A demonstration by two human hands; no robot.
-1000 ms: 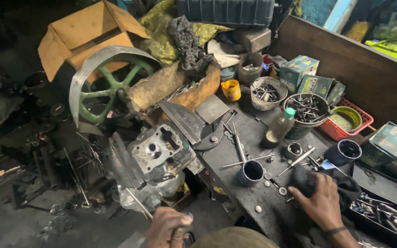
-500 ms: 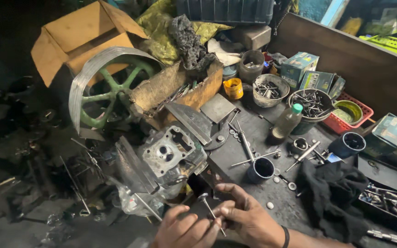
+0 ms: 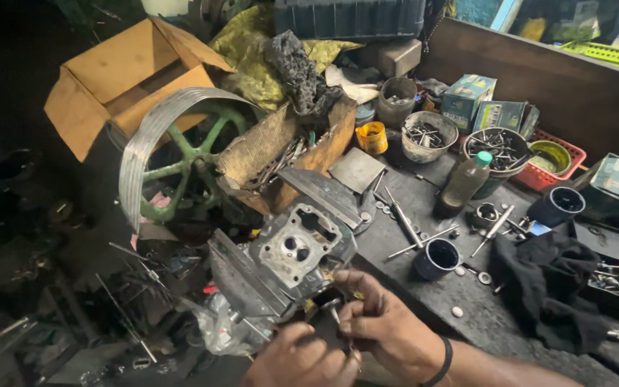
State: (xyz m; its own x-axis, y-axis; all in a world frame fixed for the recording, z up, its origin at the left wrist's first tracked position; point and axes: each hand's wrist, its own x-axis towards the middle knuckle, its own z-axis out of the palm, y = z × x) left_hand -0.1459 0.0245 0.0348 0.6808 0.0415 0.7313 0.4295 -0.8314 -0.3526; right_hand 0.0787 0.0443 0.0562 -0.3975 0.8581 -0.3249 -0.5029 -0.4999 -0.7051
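Note:
A grey metal engine head [image 3: 296,249] with two round ports sits clamped in a bench vise [image 3: 241,283] at the edge of a dark workbench [image 3: 424,294]. My left hand [image 3: 301,362] is low in the view, just under the vise, fingers curled. My right hand [image 3: 381,326] is beside it, fingertips pinching a thin metal rod [image 3: 334,315] right below the engine head. Both hands touch at the fingertips around the rod.
A black cloth [image 3: 553,283] lies to the right. Small dark cups [image 3: 436,258], a bottle [image 3: 463,183], bowls of bolts [image 3: 430,135], boxes [image 3: 467,100] and a red tray [image 3: 557,159] crowd the bench. A green flywheel [image 3: 180,165] and a cardboard box [image 3: 123,79] stand left.
My right hand left the black cloth and came to the vise with a thin rod. Both hands now meet under the engine head, and the view has moved closer.

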